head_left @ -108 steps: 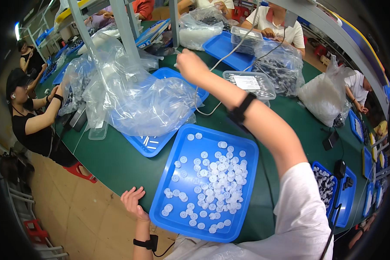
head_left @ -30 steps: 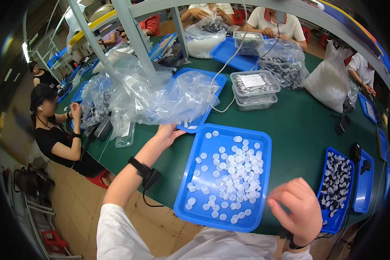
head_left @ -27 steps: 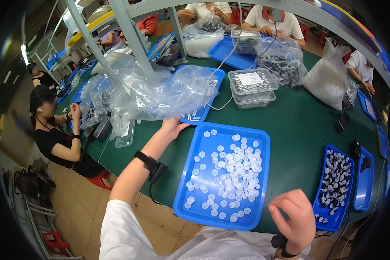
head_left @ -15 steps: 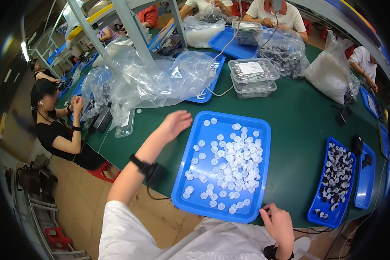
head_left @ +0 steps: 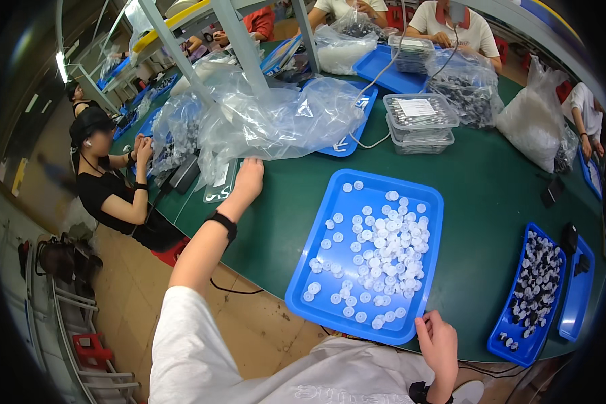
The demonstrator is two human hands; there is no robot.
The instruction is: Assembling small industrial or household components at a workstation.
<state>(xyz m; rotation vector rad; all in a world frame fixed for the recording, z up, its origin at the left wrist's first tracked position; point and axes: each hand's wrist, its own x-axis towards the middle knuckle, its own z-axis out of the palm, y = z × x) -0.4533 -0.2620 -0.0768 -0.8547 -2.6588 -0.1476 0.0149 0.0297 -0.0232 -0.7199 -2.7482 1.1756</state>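
A blue tray [head_left: 318,286] lies in front of me, with many translucent white plastic discs [head_left: 397,246] heaped right of its middle and others scattered leftward. My left hand [head_left: 250,179] reaches past the tray's left side. Its fingers are drawn together and point down at the table, beside a clear plastic box [head_left: 220,185] and under the edge of a large clear bag [head_left: 269,121]. What lies under those fingertips is hidden. My right hand [head_left: 439,345] is curled at the tray's near right corner, with the thumb against the rim.
Right of me stand a blue tray of black and white parts [head_left: 535,276] and another blue tray [head_left: 576,296]. Stacked clear boxes [head_left: 421,121] and filled bags [head_left: 532,114] lie farther back. A co-worker [head_left: 108,168] sits at the left; others work across the table.
My left hand has moved left and down from above the tray's edge to the table by the clear box, and its fingers have closed together. The view has shifted left; my right hand stays at the tray corner.
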